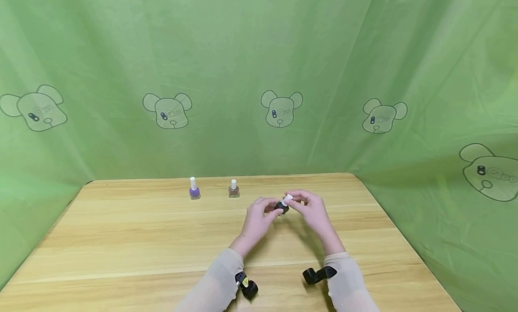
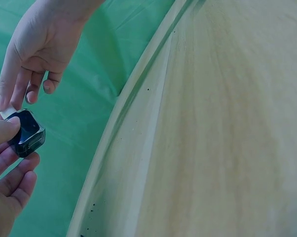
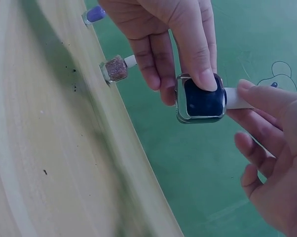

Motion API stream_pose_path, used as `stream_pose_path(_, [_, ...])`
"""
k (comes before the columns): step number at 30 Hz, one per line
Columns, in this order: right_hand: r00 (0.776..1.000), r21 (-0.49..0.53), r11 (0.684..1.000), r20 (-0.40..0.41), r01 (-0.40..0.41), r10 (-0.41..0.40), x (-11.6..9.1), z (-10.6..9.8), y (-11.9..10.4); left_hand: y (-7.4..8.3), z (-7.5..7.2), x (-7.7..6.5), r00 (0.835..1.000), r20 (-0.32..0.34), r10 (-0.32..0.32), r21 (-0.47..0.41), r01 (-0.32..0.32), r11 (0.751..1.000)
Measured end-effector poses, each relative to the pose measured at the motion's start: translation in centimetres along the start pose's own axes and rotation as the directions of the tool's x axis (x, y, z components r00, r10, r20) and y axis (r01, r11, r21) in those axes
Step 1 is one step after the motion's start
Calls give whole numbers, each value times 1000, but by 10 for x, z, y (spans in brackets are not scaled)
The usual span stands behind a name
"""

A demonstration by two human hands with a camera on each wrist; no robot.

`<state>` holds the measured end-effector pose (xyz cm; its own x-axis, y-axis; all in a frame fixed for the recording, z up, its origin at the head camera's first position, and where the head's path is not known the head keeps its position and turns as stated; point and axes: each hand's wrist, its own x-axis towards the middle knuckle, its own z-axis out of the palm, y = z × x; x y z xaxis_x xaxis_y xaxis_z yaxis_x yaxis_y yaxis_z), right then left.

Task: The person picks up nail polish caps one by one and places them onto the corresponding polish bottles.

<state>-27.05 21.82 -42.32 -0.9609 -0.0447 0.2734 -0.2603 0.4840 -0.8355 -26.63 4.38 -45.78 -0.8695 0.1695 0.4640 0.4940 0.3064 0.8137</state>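
Observation:
Between both hands, over the right part of the table, is a dark nail polish bottle [image 3: 200,101] with a white cap [image 3: 237,98]. My left hand [image 1: 258,216] pinches the glass body, thumb on its flat face. The white cap is pinched between thumb and fingers of my right hand [image 1: 311,211]. The bottle is tilted, its cap pointing up and to the right in the head view. In the left wrist view, the bottle's base [image 2: 32,143] faces the camera and the cap is mostly covered by fingers.
A purple nail polish bottle [image 1: 194,193] and a brownish glittery one [image 1: 234,191] stand upright near the back edge of the wooden table [image 1: 141,240], left of the hands. Green curtains [image 1: 226,46] with bear-head prints hang behind and beside the table.

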Motion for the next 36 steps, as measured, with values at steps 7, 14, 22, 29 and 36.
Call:
stream_pose_path(7, [995,29,997,-79,-65,67,0,3,-2,1,1,0,1000,12,-12,25,12,1000])
stream_pose_path(14, [981,32,994,-161,-105,109,-1,9,-3,2,2,-1,1000,19,-17,38,16,999])
stream_pose_path(22, [974,29,995,-203,-100,103,-2,13,-6,1,4,-1,1000,-1,7,68,-7,998])
stream_pose_path(29, [993,-18,999,-115,-35,32,0,7,-4,1,3,0,1000,-18,10,51,-9,999])
stream_pose_path(36, [997,16,997,29,71,-72,0,-3,-1,0,3,0,1000,-22,-6,18,7,1000])
